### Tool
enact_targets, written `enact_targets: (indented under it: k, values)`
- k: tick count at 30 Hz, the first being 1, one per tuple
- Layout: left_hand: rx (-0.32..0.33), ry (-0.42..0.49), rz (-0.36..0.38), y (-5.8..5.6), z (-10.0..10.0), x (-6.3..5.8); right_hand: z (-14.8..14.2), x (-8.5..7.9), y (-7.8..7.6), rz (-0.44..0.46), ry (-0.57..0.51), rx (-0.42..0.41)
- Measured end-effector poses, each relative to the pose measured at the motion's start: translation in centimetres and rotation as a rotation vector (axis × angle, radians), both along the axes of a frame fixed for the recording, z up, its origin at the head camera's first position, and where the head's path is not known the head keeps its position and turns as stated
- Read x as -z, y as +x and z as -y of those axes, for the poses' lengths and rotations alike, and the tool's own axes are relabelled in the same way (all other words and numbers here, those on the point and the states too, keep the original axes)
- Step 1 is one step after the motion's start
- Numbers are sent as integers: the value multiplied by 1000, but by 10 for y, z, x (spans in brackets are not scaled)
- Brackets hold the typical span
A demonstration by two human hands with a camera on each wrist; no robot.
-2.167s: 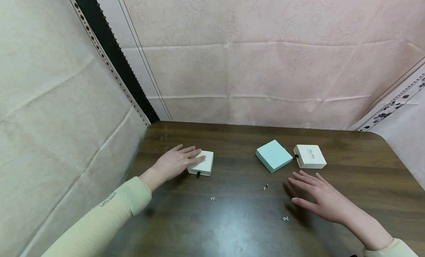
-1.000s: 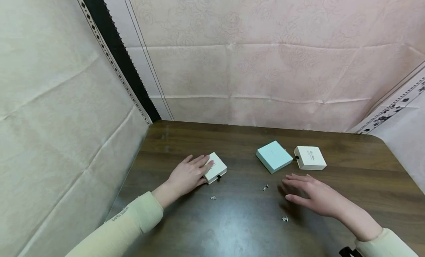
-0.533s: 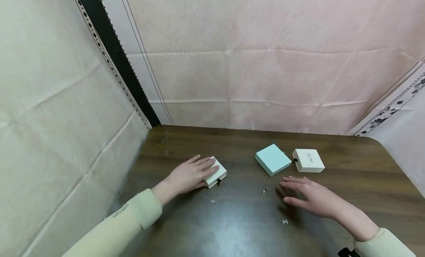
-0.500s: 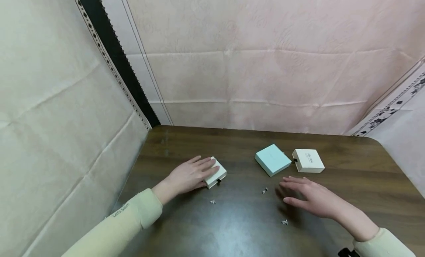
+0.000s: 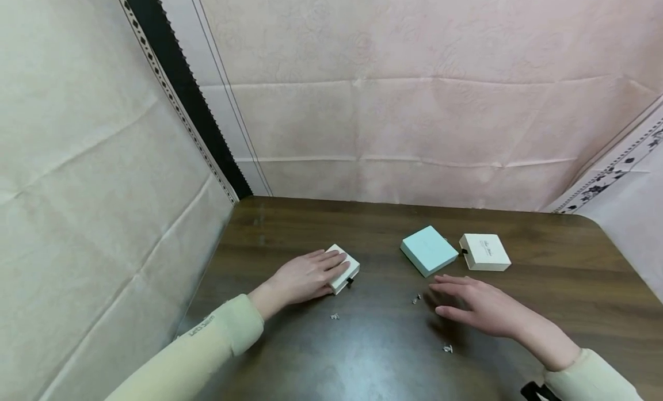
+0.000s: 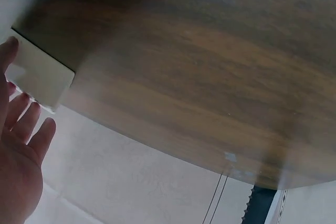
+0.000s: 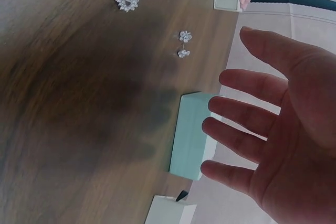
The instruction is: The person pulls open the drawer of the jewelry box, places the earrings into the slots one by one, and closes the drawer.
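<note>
My left hand (image 5: 307,277) lies with its fingers stretched over the top of a small white gift box (image 5: 350,271), thumb down at its near side. The box sits turned at an angle, its black pull tab facing the near right. In the left wrist view the thumb and fingertips are at this box (image 6: 44,74). My right hand (image 5: 479,306) hovers palm down over the table, fingers spread and holding nothing. Near it lie a pair of silver flower-shaped earrings (image 5: 416,299) and another silver piece (image 5: 448,348). A third silver piece (image 5: 334,316) lies below the left box.
A mint-green box (image 5: 427,250) stands beyond the right hand, set at an angle. Close on its right is a second white box (image 5: 486,252) with printed lettering and a black tab. The brown wooden table (image 5: 290,217) ends at a pale patterned cloth (image 5: 414,125) behind.
The left hand has shifted the white box rightward and turned it so its tab faces the near right. The right hand has drifted slightly left. The other boxes and silver pieces stay in place.
</note>
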State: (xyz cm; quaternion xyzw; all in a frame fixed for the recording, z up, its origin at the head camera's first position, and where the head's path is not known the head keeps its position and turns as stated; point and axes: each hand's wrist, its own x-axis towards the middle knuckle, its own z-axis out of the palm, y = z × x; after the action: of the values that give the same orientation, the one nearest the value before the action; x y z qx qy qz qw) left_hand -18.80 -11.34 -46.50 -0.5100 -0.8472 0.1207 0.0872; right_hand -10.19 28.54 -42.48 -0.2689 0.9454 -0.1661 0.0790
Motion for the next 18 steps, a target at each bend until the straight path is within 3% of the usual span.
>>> enact_targets:
  k: [12,18]
  values:
    - [-108,139,39,11,-15,9,14,-2,-9,-14,-16,-45]
    - [-182,168,-11,14,-27,11,21,-5,-17,-21,-21,-66]
